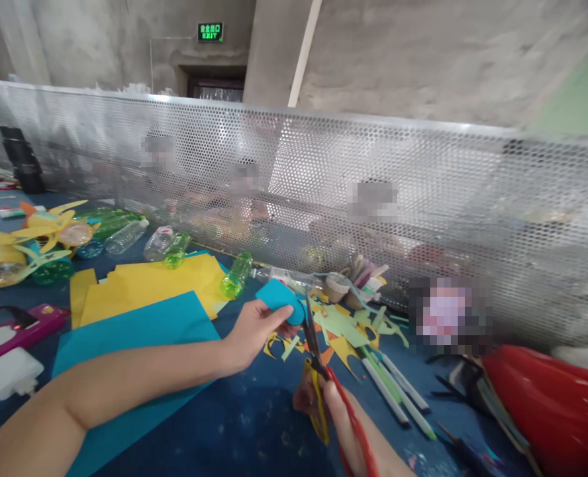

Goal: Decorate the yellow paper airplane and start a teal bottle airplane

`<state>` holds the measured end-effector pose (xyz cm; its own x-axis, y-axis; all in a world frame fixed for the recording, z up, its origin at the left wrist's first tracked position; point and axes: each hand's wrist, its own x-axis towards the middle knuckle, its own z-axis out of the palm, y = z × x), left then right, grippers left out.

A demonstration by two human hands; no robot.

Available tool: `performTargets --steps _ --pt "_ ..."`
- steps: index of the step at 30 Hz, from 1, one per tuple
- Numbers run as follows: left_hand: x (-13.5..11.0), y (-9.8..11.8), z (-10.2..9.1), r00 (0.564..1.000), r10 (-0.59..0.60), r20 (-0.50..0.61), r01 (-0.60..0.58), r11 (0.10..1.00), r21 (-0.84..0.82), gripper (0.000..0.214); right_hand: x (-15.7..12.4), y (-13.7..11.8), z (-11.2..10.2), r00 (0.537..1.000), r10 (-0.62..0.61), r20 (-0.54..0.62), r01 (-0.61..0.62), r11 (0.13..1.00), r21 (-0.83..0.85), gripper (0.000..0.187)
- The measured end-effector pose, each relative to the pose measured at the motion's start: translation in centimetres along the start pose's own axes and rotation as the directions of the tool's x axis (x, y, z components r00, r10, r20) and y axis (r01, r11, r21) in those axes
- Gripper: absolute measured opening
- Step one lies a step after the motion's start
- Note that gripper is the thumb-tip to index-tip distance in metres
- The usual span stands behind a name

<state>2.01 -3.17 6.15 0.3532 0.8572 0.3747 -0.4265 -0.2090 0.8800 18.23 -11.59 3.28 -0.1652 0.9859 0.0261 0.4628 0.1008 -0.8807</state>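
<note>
- Blue paper piece sat at eleven o'clock from the scissors; your left hand pinched it, apparently steadying its edge.
- Your right hand held their handles, likely for control.

Scissors cropped below, red object cropped right, 4 patches pixelated

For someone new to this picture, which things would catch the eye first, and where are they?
Probably the large blue sheet at the left comes first, with yellow sheets just behind it. Near the middle, the right hand holds scissors close to a small blue piece in the left hand. A shiny red object also stands out at the lower right.
</note>
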Motion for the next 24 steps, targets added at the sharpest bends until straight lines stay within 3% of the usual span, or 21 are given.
performTargets --steps 8,16,24 --pt "-0.26 0.02 0.26 0.999 -0.04 -0.011 0.04 0.999 -0.017 0.027 0.02 -0.03 0.27 0.999 0.004 -0.044 -0.004 1.0 -0.007 0.068" --pt "-0.22 -0.52 0.19 0.998 -0.049 -0.05 0.048 0.998 -0.036 0.024 0.11 -0.15 0.01 1.0 -0.027 -0.007 0.027 1.0 0.005 0.065" --pt "-0.19 -0.64 0.31 0.982 -0.1 -0.158 0.092 0.994 -0.057 0.026 0.22 0.43 0.03 0.999 -0.037 0.005 0.037 0.998 0.059 0.063"
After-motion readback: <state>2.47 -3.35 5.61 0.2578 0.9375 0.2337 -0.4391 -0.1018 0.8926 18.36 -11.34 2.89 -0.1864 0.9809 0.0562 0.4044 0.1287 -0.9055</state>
